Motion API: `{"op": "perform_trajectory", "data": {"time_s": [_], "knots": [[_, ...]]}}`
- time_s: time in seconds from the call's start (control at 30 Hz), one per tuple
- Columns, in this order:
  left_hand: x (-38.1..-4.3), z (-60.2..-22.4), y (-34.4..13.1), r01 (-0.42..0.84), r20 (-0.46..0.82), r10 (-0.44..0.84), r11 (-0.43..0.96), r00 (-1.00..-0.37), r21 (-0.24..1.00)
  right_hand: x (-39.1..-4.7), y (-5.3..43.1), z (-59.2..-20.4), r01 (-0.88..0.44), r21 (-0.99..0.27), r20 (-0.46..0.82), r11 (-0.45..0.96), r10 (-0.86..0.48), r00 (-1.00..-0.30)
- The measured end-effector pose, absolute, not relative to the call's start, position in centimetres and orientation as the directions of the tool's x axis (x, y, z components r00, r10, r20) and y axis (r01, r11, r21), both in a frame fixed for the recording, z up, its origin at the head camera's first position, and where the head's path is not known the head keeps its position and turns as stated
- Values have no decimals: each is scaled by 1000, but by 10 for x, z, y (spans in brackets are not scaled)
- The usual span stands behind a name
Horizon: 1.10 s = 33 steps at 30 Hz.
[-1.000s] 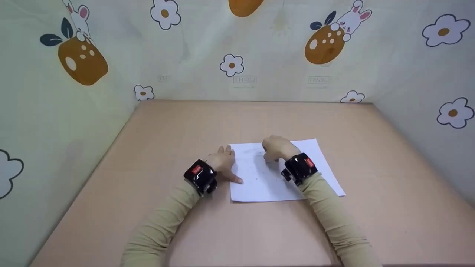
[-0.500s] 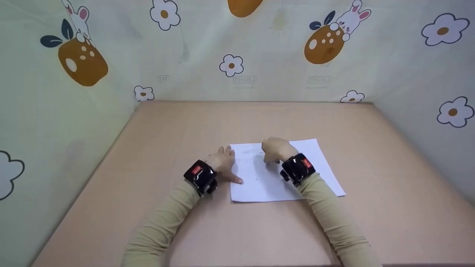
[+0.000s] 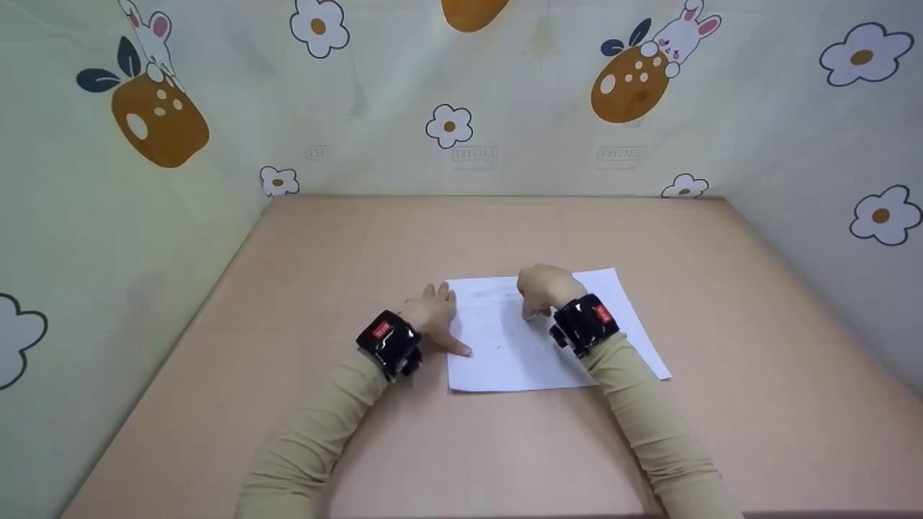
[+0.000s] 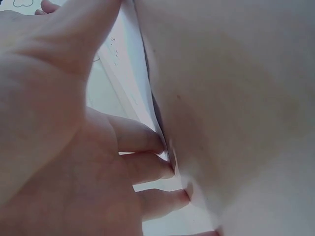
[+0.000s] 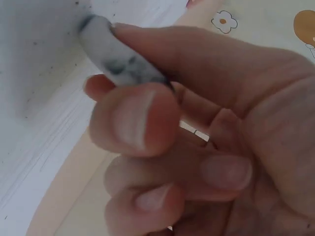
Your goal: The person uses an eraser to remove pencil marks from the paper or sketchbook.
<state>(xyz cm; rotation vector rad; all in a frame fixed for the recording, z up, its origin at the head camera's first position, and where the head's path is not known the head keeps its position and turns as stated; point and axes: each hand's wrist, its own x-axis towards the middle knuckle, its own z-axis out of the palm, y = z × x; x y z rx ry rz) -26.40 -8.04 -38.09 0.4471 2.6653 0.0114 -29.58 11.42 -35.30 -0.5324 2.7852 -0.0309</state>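
On bench [image 3: 461, 454]: left hand [image 3: 433, 317] spread at paper [image 3: 497, 369] edge; right hand [image 3: 549, 287] pinches eraser [image 5: 115, 54]. Likely erasing; next stroke needs paper steady.

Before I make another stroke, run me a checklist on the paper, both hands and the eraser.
1. Eraser pinched in the right hand: ok.
2. Left hand at the paper's left edge, thumb over the sheet: ok.
3. Paper lying on the table: ok.
4. Sheet free of dark specks: not ok; several show in the right wrist view.
5. Eraser tip pressed on the paper: cannot tell; it looks close, but contact is not clear.
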Motion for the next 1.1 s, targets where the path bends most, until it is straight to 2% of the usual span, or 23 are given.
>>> {"op": "perform_trajectory", "data": {"time_s": [0.1,0.23,0.4,0.6,0.7,0.8,0.9,0.97,1.1], "knots": [[-265,-381,-81,309,-411,312,948,-857,76,-299,116,-352,-386,-169,-261,907,-419,-870],[-264,-381,-83,300,-402,311,949,-861,92,-302,103,-358,-467,-319,-150,825,-530,-834],[-263,-382,-83,302,-389,316,948,-866,98,-300,81,-361,-510,-375,-104,774,-582,-807],[-264,-382,-82,314,-379,325,945,-866,91,-305,71,-372,-523,-295,-24,800,-553,-833],[-264,-381,-82,315,-375,323,945,-869,85,-307,72,-375,-548,-263,-4,794,-569,-822],[-264,-379,-81,315,-381,321,946,-867,82,-306,74,-372,-554,-257,-34,792,-580,-814],[-264,-379,-81,315,-389,321,946,-864,82,-304,75,-367,-515,-258,-98,818,-552,-828],[-265,-380,-81,314,-395,319,946,-861,79,-303,73,-367,-502,-250,-98,828,-538,-837],[-265,-382,-79,299,-403,310,950,-861,92,-303,71,-373,-546,-226,-13,806,-563,-826]]}}
